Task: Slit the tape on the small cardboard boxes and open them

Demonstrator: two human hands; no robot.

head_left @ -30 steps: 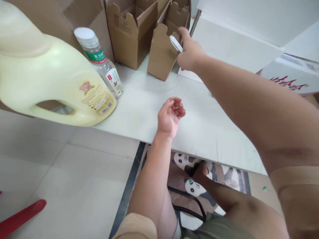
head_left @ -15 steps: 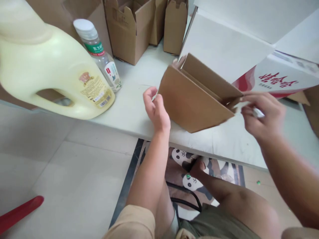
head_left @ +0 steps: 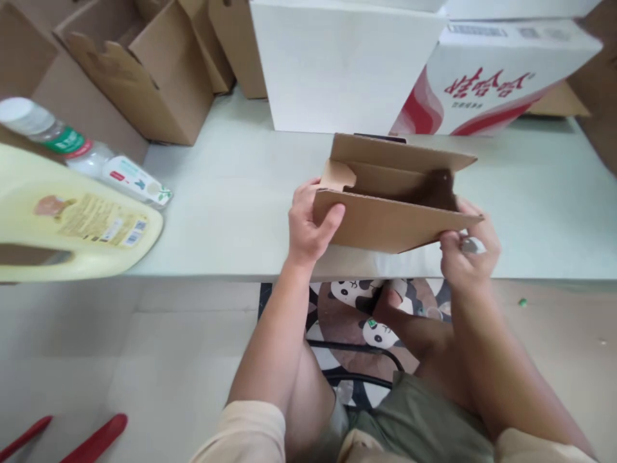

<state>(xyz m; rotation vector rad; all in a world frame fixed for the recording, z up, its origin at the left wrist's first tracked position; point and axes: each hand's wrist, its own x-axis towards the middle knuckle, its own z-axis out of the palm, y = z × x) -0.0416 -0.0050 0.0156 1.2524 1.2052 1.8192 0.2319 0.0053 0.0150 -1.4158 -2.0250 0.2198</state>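
A brown cardboard box (head_left: 380,222) with its top open is held between my two hands above the table's front edge. My left hand (head_left: 311,225) grips its left end, thumb on the near face and fingers behind the corner. At the right end my right hand (head_left: 470,247) has its fingers around the corner of the near panel. A small whitish object (head_left: 471,245) shows in the right palm, too little of it visible to name. One end flap (head_left: 339,175) stands up at the box's left side, and the inside is dark toward the right.
Several brown cardboard boxes (head_left: 168,71) stand at the back left. A clear bottle (head_left: 99,154) and a pale yellow jug (head_left: 96,218) are at the left. White cartons (head_left: 347,71) line the back of the table (head_left: 231,193). Red bars (head_left: 99,440) show low on the left.
My left hand has closed on the box's left end, where it was beside it before. The box has turned more level, and the view has swung to the right.
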